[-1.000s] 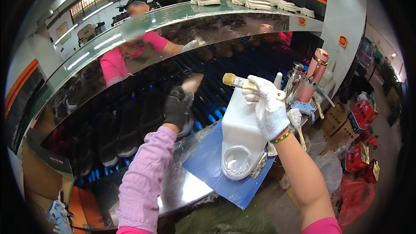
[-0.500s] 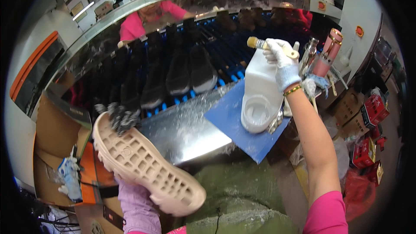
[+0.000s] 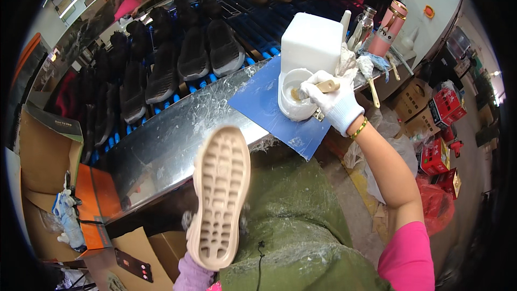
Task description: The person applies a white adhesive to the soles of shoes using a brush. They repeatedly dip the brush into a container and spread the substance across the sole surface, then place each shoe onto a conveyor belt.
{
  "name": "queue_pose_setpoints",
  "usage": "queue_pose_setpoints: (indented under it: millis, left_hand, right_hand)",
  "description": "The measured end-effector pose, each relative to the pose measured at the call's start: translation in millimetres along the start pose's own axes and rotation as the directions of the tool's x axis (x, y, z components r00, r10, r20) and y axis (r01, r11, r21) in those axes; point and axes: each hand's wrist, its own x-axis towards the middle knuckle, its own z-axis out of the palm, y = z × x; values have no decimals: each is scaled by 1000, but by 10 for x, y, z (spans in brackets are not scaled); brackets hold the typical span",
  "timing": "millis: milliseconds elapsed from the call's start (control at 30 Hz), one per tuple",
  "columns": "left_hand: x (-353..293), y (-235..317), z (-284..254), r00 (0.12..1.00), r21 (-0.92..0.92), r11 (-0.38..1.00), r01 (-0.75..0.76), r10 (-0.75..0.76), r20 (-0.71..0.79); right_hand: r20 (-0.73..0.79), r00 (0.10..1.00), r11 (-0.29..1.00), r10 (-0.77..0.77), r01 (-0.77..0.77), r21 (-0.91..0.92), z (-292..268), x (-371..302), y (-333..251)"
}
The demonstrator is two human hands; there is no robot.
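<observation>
A beige shoe sole [image 3: 222, 199] stands nearly upright in front of my apron, its face of square hollows turned up. My left hand [image 3: 188, 220] holds it from behind; only dark gloved fingertips show at its edges. In a white glove, my right hand [image 3: 329, 99] grips a paintbrush [image 3: 325, 86] by its pale handle. The brush's bristles dip into the round cup of a white plastic dispenser [image 3: 309, 40], which holds a whitish liquid. The dispenser stands on a blue sheet [image 3: 253, 99].
Behind the metal ledge [image 3: 161, 153], dark shoe uppers and soles [image 3: 194, 56] lie on a blue roller conveyor. Bottles, a pink flask [image 3: 389, 28] and another brush [image 3: 371, 83] stand right of the dispenser. Cardboard boxes [image 3: 46, 156] and a phone [image 3: 133, 265] are at lower left.
My right hand has lowered the brush from above the dispenser into its cup. My left hand has swung the sole right and turned it more upright. The view has shifted.
</observation>
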Motion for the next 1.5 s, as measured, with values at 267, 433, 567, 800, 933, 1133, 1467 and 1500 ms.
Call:
queue_pose_setpoints:
  millis: [267,433,567,800,933,1133,1467,1500]
  left_hand:
    - [111,-116,-334,982,-416,898,141,-180,-57]
    - [160,-86,-270,976,-437,874,212,-215,43]
    - [81,-23,-167,980,-359,913,192,-201,13]
    - [-73,7,-389,984,-187,968,169,-155,87]
    - [-68,-25,-508,985,130,979,158,-166,53]
    - [-147,64,-376,979,-438,876,202,-194,63]
    - [123,86,-473,976,-228,957,182,-148,157]
    - [120,93,-438,976,-246,949,197,-167,138]
  right_hand:
    - [101,910,654,402,-362,665,-240,-319,116]
    - [425,836,195,348,-508,839,477,-380,-320]
    - [326,914,586,241,-405,702,1352,72,-741]
    - [710,682,951,-174,-70,300,1167,-648,-1280]
    - [571,772,731,-280,-215,648,1117,-820,-1236]
    - [347,935,848,-69,-128,514,1809,-259,-1028]
    - [471,830,570,298,-550,610,1246,-615,-1157]
    - [502,844,679,188,-481,555,1231,-748,-1161]
